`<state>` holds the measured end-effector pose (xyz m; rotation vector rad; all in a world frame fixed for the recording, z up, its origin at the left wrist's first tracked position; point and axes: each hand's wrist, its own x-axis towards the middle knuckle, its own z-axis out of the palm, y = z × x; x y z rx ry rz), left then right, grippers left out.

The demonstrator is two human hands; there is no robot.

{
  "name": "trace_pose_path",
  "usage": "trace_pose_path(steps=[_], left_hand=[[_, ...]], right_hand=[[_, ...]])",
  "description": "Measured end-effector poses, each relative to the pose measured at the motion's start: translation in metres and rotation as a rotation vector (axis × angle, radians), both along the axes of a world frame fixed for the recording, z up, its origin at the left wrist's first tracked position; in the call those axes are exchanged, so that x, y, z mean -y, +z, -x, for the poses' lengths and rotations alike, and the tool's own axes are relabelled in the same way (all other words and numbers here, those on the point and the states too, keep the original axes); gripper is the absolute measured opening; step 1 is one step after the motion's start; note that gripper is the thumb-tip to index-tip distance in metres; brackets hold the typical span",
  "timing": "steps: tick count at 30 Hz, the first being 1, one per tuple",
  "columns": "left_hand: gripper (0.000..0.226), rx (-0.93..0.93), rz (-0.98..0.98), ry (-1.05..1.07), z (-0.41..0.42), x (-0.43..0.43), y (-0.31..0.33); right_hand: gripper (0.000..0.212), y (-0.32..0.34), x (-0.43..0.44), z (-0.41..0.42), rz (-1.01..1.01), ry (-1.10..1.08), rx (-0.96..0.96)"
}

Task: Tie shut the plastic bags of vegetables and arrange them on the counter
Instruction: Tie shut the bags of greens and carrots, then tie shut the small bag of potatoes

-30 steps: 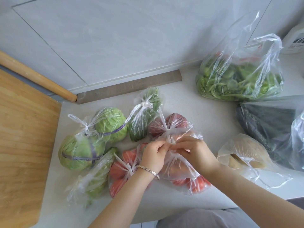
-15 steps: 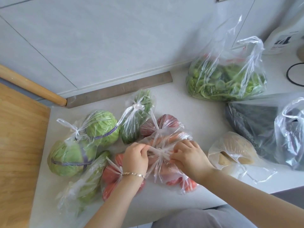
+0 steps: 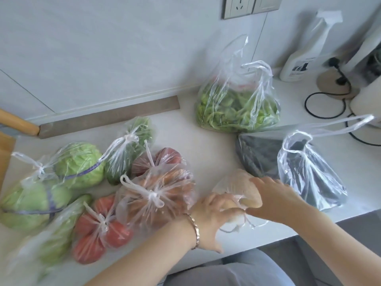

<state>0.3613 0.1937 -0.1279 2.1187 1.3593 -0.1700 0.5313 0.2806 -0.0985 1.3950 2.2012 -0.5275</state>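
Observation:
Both hands are on a clear bag of potatoes (image 3: pixel 235 182) near the counter's front edge. My left hand (image 3: pixel 214 217) grips its lower left side and my right hand (image 3: pixel 272 193) grips its right side; its handles hang loose below. Left of it lies a knotted bag of carrots (image 3: pixel 165 188). Around that lie tied bags of tomatoes (image 3: pixel 97 232), cabbages (image 3: pixel 61 174), dark greens (image 3: pixel 129 149) and red onions (image 3: pixel 167 156). A blurred bag of pale greens (image 3: pixel 53 236) lies front left. A bag of green beans (image 3: pixel 237 108) and a bag of dark vegetables (image 3: pixel 305 172) stand open.
A white spray bottle (image 3: pixel 299 58), black cables (image 3: pixel 325 104) and a white appliance (image 3: pixel 367 100) fill the back right. A wall socket (image 3: pixel 247 5) is above. A wooden board (image 3: pixel 6 145), rolling pin (image 3: pixel 16 122) and wood strip (image 3: pixel 109 118) lie left.
Both hands let go of the carrot bag, which now lies knotted, and moved right onto the potato bag. The camera view swung right and up.

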Motion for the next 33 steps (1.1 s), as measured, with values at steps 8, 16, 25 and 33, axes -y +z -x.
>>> trace_pose_path(steps=[8,16,25,33], left_hand=[[0.021,0.011,-0.442,0.446,-0.032,-0.01,-0.009],[0.039,0.183,-0.324,1.303,-0.033,-0.003,0.027],[0.023,1.07,-0.067,1.662,-0.045,-0.014,0.032],[0.033,1.141,-0.016,1.445,-0.024,-0.018,0.035]], right_hand=[[0.021,-0.016,-0.027,-0.031,0.154,-0.004,-0.052],[0.054,0.012,-0.023,-0.04,0.212,0.548,-0.27],[0.034,0.014,-0.028,-0.041,0.246,0.086,-0.925],[0.04,-0.002,-0.025,-0.036,0.487,-0.212,-1.21]])
